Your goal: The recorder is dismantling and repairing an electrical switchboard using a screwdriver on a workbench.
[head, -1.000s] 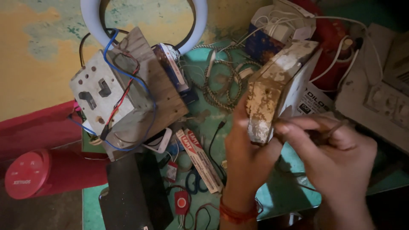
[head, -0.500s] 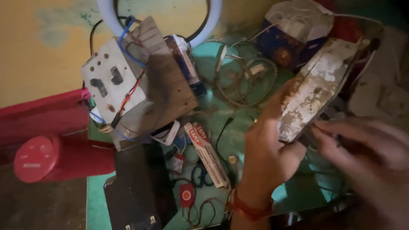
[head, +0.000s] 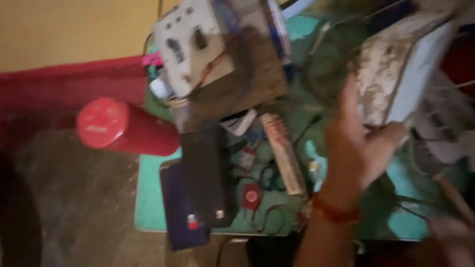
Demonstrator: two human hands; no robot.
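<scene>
My left hand, with a red thread band at the wrist, grips the lower edge of a grimy white casing and holds it tilted above the teal mat. My right hand is a blur in the bottom right corner. A brown-handled tool rises from it toward the casing. The whole view is smeared by motion.
A white switch panel on a wooden board lies at the top. A red cylinder lies on its side at the left. A black box, a dark phone, a narrow carton and tangled wires crowd the mat.
The view has swung right and down and become blurred. My left hand has carried the casing up to the right. My right hand has dropped to the bottom right corner.
</scene>
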